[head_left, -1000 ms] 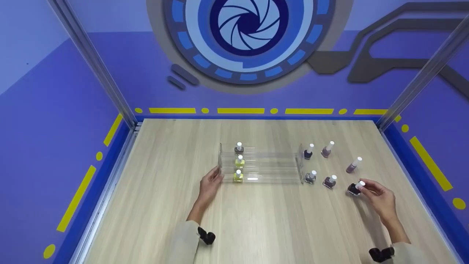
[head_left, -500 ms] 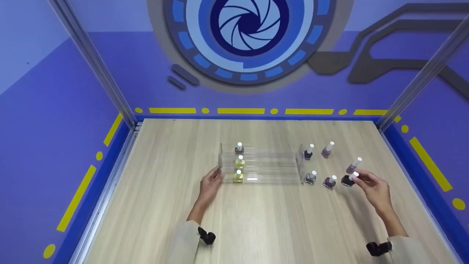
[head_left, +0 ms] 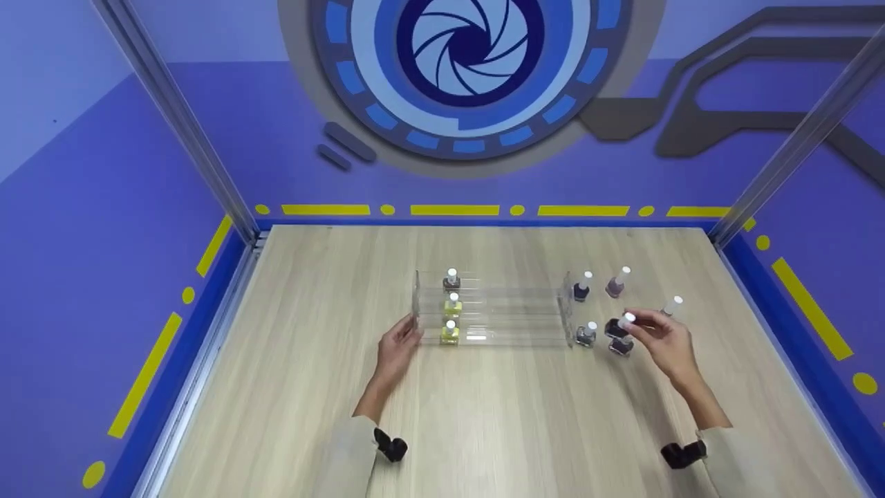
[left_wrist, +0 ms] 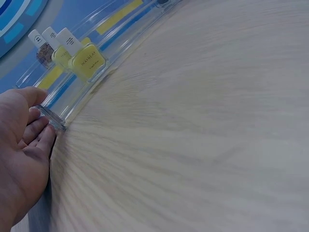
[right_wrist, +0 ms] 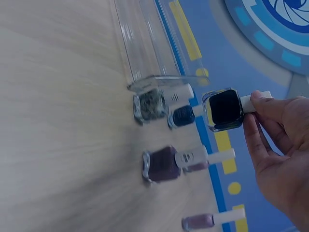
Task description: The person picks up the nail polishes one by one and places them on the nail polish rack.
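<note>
right hand (head_left: 667, 349) pinching the white cap (head_left: 627, 319) of a square black glass nail-polish bottle (head_left: 615, 328), raised above the table (head_left: 511, 429) right of a clear, tiered plastic rack (head_left: 518, 304); left hand (head_left: 397, 349) gripping the rack's left end. two yellow glass bottles (head_left: 449, 336) and, on the far tier, one dark bottle (head_left: 451, 282) stand in the rack.

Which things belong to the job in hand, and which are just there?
Job, apparently:
black bottle, in the right hand
clear rack, held by the left hand
three racked bottles
five loose bottles

Just there:
printed wall panels
black wrist cameras
</note>
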`<state>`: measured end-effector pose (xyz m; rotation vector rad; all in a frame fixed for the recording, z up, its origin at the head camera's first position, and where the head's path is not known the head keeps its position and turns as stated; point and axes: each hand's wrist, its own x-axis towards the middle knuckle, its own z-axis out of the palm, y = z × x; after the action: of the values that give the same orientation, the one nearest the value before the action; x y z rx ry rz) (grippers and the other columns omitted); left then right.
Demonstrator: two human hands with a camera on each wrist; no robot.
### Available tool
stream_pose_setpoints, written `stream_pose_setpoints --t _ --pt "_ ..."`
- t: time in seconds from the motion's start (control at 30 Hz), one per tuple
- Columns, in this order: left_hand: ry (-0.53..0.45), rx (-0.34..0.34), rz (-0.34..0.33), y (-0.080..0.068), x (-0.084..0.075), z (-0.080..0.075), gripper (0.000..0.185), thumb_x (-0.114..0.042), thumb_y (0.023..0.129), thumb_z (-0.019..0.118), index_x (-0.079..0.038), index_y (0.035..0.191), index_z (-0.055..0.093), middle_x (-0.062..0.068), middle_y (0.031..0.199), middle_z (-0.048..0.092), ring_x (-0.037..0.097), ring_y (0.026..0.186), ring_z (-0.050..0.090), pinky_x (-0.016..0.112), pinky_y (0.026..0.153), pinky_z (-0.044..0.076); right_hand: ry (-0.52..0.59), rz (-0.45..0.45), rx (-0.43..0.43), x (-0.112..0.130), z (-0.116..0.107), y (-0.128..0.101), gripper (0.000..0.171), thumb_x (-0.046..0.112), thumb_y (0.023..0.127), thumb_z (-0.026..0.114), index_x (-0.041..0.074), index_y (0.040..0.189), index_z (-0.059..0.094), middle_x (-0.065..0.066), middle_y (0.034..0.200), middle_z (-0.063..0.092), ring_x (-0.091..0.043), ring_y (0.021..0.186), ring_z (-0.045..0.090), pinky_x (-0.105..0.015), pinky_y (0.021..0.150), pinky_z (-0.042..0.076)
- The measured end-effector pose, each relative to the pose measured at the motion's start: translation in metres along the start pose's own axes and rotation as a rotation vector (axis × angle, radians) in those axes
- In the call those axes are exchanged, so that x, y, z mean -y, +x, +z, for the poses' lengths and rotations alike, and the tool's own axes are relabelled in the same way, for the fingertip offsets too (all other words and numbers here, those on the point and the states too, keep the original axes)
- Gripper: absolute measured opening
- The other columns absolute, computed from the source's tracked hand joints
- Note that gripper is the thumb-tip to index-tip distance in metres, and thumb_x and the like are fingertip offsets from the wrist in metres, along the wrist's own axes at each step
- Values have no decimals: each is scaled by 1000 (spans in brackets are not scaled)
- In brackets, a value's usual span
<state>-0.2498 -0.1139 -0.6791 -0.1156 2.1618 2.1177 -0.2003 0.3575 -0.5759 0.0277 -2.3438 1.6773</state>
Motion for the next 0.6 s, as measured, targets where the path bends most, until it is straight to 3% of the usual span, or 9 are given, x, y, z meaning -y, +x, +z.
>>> stream_pose_setpoints --t 0.43,0.6 --pt "-1 3 -7 0 0 1 52 -20 106 57 -10 155 43 14 159 47 32 149 43 38 114 50 37 16 48 4 41 16 29 -2 88 76 -13 115 70 0 104 77 4 92 69 -11 81 59" --pt "-4 7 1 -1 -1 0 53 -21 106 57 -9 155 43 15 159 46 32 149 43 37 113 51 42 12 76 8 58 26 27 -1 88 77 -11 112 71 -21 107 75 4 91 69 -11 80 58"
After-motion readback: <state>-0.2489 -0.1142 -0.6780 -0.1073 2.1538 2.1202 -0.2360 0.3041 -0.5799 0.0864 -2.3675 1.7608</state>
